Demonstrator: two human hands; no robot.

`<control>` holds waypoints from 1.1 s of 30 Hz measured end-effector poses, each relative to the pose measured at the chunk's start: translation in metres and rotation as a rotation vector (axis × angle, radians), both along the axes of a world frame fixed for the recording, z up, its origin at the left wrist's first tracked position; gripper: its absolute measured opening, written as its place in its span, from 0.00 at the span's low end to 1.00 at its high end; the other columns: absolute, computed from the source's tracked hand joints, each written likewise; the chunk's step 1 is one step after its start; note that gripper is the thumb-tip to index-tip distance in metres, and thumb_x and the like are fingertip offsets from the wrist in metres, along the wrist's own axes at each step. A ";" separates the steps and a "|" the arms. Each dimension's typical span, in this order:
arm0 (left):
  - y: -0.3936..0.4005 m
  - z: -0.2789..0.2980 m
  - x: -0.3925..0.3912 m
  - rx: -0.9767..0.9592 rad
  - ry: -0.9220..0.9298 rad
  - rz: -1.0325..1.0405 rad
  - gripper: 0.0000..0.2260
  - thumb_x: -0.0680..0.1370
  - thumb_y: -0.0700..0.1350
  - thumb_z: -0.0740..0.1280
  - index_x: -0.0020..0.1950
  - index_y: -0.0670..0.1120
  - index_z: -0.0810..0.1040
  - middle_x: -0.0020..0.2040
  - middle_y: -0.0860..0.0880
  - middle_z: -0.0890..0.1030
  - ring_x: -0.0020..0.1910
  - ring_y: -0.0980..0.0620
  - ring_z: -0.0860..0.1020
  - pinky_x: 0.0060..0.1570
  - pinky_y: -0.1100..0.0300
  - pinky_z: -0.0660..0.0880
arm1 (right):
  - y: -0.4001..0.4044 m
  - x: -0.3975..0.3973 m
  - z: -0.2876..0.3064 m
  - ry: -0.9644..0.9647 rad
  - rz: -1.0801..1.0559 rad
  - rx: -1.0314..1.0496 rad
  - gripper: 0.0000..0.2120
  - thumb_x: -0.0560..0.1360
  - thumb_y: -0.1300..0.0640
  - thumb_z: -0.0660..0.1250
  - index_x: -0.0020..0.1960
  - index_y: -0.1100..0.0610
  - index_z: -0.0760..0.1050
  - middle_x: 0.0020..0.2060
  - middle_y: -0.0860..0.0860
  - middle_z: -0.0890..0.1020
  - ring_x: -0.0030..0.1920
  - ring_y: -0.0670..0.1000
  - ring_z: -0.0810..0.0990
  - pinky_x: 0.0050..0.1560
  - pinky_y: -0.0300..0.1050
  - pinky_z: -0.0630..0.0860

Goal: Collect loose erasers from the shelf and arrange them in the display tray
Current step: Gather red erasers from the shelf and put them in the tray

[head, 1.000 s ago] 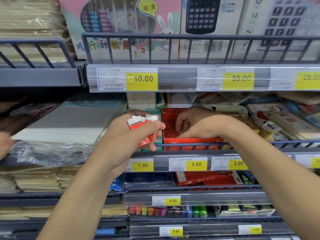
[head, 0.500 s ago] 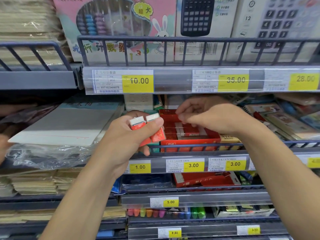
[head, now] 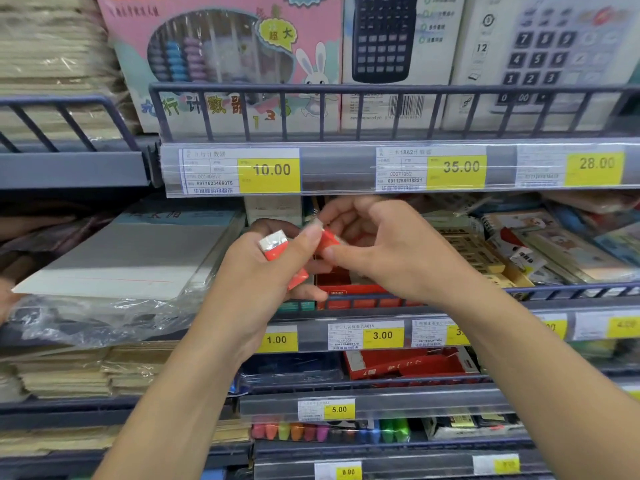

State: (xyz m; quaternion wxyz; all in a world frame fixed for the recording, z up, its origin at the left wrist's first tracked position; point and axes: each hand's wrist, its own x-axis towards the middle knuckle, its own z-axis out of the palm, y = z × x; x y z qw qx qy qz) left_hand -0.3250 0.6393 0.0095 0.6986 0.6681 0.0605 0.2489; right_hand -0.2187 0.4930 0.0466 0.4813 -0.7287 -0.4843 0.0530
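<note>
Two hands meet in front of the shelf rail. The left hand curls its fingers round a red-sleeved eraser, whose white end sticks up above the thumb. The right hand pinches a second eraser between thumb and fingertips, just beside the left thumb. Below and behind both sets of fingers sits the red display tray on the shelf.
</note>
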 end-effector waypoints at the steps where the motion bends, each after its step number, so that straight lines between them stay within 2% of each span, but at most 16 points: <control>1: 0.001 0.000 -0.001 -0.002 0.004 0.026 0.08 0.73 0.55 0.75 0.45 0.51 0.86 0.45 0.44 0.88 0.44 0.47 0.87 0.29 0.60 0.80 | -0.003 0.003 0.002 0.002 -0.035 -0.008 0.09 0.74 0.59 0.74 0.52 0.50 0.80 0.42 0.52 0.85 0.41 0.53 0.83 0.44 0.49 0.80; 3: 0.006 0.000 -0.001 -0.004 0.031 0.098 0.04 0.74 0.51 0.77 0.42 0.53 0.83 0.36 0.44 0.85 0.33 0.49 0.83 0.23 0.62 0.72 | -0.010 0.014 0.004 -0.008 -0.135 -0.095 0.05 0.74 0.51 0.73 0.49 0.50 0.82 0.39 0.50 0.86 0.39 0.53 0.85 0.46 0.52 0.80; 4: 0.008 -0.001 -0.002 -0.010 0.047 0.117 0.06 0.75 0.48 0.77 0.40 0.54 0.82 0.31 0.45 0.82 0.28 0.51 0.78 0.20 0.63 0.67 | -0.013 0.021 0.004 0.007 -0.182 -0.149 0.08 0.74 0.48 0.73 0.49 0.52 0.83 0.39 0.51 0.87 0.40 0.54 0.85 0.48 0.56 0.80; 6: 0.011 -0.002 -0.003 -0.032 0.077 0.130 0.09 0.76 0.47 0.76 0.38 0.53 0.80 0.27 0.46 0.76 0.25 0.52 0.72 0.20 0.65 0.62 | -0.019 0.032 0.005 0.075 -0.257 -0.203 0.09 0.73 0.47 0.74 0.50 0.50 0.84 0.39 0.52 0.87 0.43 0.57 0.85 0.50 0.58 0.80; 8: 0.013 -0.001 -0.003 -0.052 0.099 0.145 0.09 0.77 0.47 0.75 0.38 0.52 0.79 0.27 0.48 0.74 0.25 0.53 0.70 0.20 0.66 0.61 | -0.024 0.041 0.007 0.171 -0.238 -0.162 0.07 0.72 0.51 0.77 0.49 0.47 0.85 0.40 0.46 0.87 0.39 0.53 0.85 0.44 0.48 0.82; 9: 0.014 -0.001 -0.002 -0.073 0.108 0.147 0.08 0.78 0.46 0.74 0.41 0.50 0.79 0.27 0.48 0.74 0.26 0.53 0.71 0.20 0.66 0.61 | -0.027 0.045 0.009 0.223 -0.202 -0.157 0.07 0.71 0.55 0.78 0.49 0.47 0.85 0.40 0.45 0.87 0.39 0.51 0.85 0.40 0.40 0.81; 11: 0.015 0.000 -0.001 -0.115 0.136 0.133 0.07 0.79 0.43 0.72 0.47 0.44 0.76 0.29 0.47 0.74 0.27 0.54 0.71 0.20 0.65 0.61 | -0.032 0.054 0.011 0.237 -0.153 -0.257 0.08 0.72 0.58 0.78 0.49 0.48 0.85 0.38 0.45 0.87 0.39 0.47 0.84 0.36 0.26 0.74; 12: 0.017 0.001 0.000 -0.130 0.151 0.126 0.07 0.79 0.42 0.71 0.47 0.43 0.74 0.31 0.47 0.75 0.29 0.53 0.71 0.22 0.63 0.61 | -0.033 0.058 0.012 0.213 -0.147 -0.346 0.08 0.73 0.57 0.77 0.50 0.47 0.85 0.35 0.45 0.86 0.39 0.45 0.84 0.36 0.25 0.72; 16: 0.019 0.002 -0.001 -0.168 0.178 0.114 0.05 0.77 0.39 0.65 0.47 0.44 0.69 0.32 0.48 0.80 0.34 0.51 0.72 0.33 0.54 0.66 | -0.031 0.069 0.012 0.088 -0.144 -0.631 0.07 0.76 0.56 0.73 0.52 0.47 0.84 0.32 0.41 0.84 0.39 0.45 0.84 0.46 0.36 0.74; 19: 0.020 0.002 -0.002 -0.175 0.186 0.085 0.03 0.80 0.38 0.63 0.50 0.43 0.69 0.35 0.46 0.82 0.31 0.52 0.74 0.34 0.56 0.73 | -0.025 0.071 0.010 -0.046 -0.144 -0.760 0.08 0.76 0.53 0.73 0.54 0.44 0.83 0.30 0.38 0.84 0.36 0.38 0.83 0.43 0.36 0.73; 21: 0.019 0.002 -0.002 -0.163 0.194 0.071 0.03 0.82 0.39 0.64 0.51 0.41 0.70 0.38 0.44 0.83 0.31 0.51 0.75 0.36 0.56 0.74 | -0.020 0.071 0.009 -0.094 -0.128 -0.833 0.12 0.75 0.51 0.74 0.58 0.44 0.81 0.35 0.40 0.85 0.39 0.39 0.83 0.43 0.34 0.73; 23: 0.019 0.002 -0.001 -0.161 0.185 0.075 0.03 0.83 0.39 0.64 0.54 0.40 0.72 0.42 0.41 0.81 0.35 0.51 0.78 0.34 0.57 0.74 | -0.015 0.071 0.008 -0.204 -0.117 -0.894 0.17 0.74 0.48 0.75 0.62 0.45 0.80 0.44 0.38 0.82 0.44 0.39 0.80 0.44 0.31 0.72; 25: 0.019 0.002 -0.002 -0.125 0.184 0.063 0.06 0.83 0.39 0.65 0.56 0.37 0.74 0.43 0.40 0.81 0.35 0.51 0.78 0.34 0.59 0.75 | -0.012 0.071 0.006 -0.322 -0.102 -0.915 0.19 0.74 0.47 0.75 0.64 0.45 0.79 0.46 0.36 0.76 0.45 0.39 0.76 0.42 0.29 0.70; 28: 0.019 0.000 -0.003 -0.039 0.194 0.038 0.13 0.83 0.42 0.66 0.57 0.31 0.77 0.42 0.43 0.83 0.31 0.52 0.74 0.37 0.59 0.75 | -0.011 0.074 0.003 -0.355 -0.085 -0.884 0.20 0.73 0.47 0.76 0.63 0.45 0.79 0.51 0.41 0.79 0.50 0.45 0.78 0.44 0.31 0.72; 31: 0.018 -0.001 -0.003 0.005 0.200 0.035 0.14 0.83 0.45 0.66 0.51 0.34 0.82 0.41 0.45 0.84 0.30 0.53 0.72 0.36 0.60 0.73 | -0.012 0.076 0.002 -0.359 -0.092 -0.850 0.19 0.70 0.46 0.78 0.60 0.46 0.81 0.50 0.41 0.82 0.49 0.44 0.80 0.47 0.35 0.77; 33: 0.017 -0.001 -0.003 0.012 0.207 0.026 0.13 0.83 0.46 0.67 0.50 0.37 0.84 0.40 0.45 0.85 0.29 0.54 0.72 0.33 0.62 0.73 | -0.012 0.078 -0.001 -0.388 -0.096 -0.848 0.18 0.70 0.45 0.78 0.58 0.46 0.81 0.48 0.39 0.80 0.48 0.43 0.79 0.47 0.35 0.76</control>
